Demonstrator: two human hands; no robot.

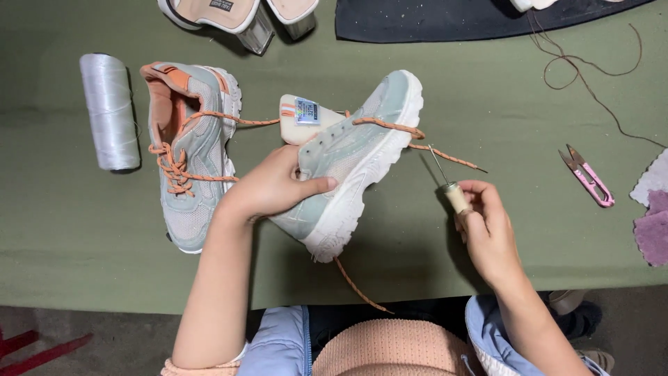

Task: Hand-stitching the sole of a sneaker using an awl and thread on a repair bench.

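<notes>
Gripping the pale green sneaker [362,150] at its upper, the left hand [268,188] has thumb across the side panel and fingers [316,186] closed round the collar; sneaker is tilted, toe up and away, white sole facing right, heel low near the bench [62,237] edge; its orange lace [390,127] hangs loose, one end trailing right past the toe, another dropping below the heel toward the person's lap.

Right of the sneaker, the right hand [487,226] is closed on a sewing awl [449,184] with a pale wooden handle; metal needle points up and left toward the sole, tip just beside the trailing lace, not touching the sole as far as I can tell.

Left of the sneaker, the matching second sneaker [191,150] lies flat on the bench, laced in orange; further left, a spool of white thread [109,111], lying on its side.

Far right of the sneaker: pink thread snips [588,177]; beyond them, purple cloth scraps [654,223] at the frame edge.

Above the sneaker: a dark mat [445,21], a loose brown thread [591,69] curling off it, and a pair of clear-heeled shoes [240,14] at the top edge.
</notes>
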